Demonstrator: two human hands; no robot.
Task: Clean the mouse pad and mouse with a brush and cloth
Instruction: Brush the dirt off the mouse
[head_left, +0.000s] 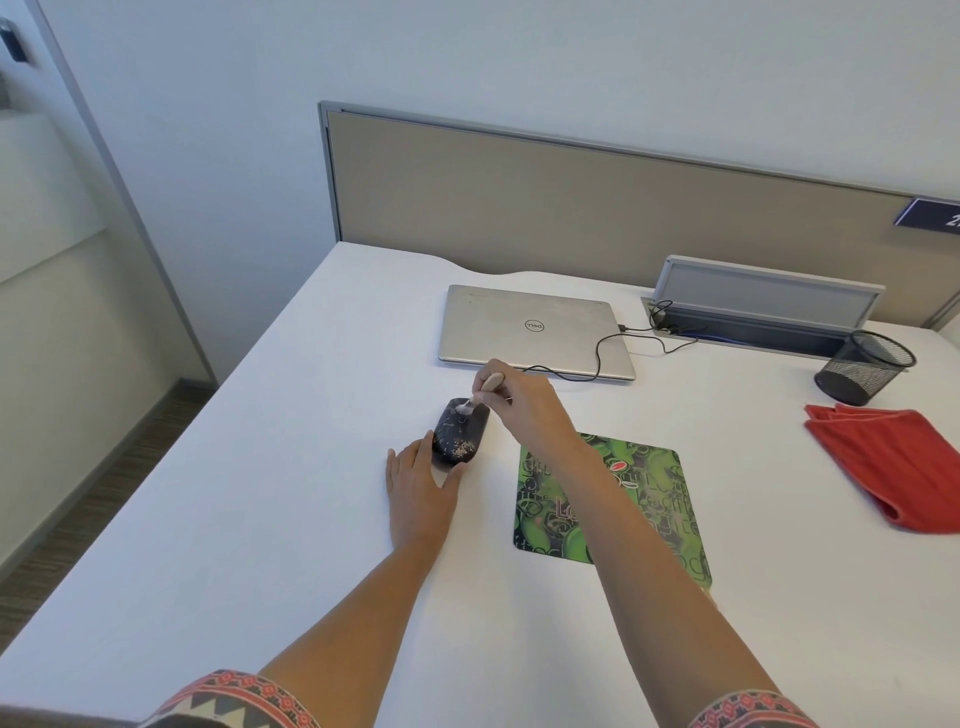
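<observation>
A black mouse (460, 431) with light crumbs on its near end lies on the white desk (260, 519). My left hand (418, 480) rests flat against the mouse's near edge, thumb beside it, steadying it. My right hand (519, 402) grips a small wooden-handled brush (485, 389), whose white bristles touch the far end of the mouse. To the right lies the green patterned mouse pad (660, 499), partly covered by my right forearm. A red cloth (888, 462) lies folded at the far right.
A shut silver laptop (535, 330) sits behind the mouse with a black cable running to a cable tray (763, 312). A black mesh cup (862, 366) stands near the cloth. A beige partition (571, 197) borders the desk's far edge.
</observation>
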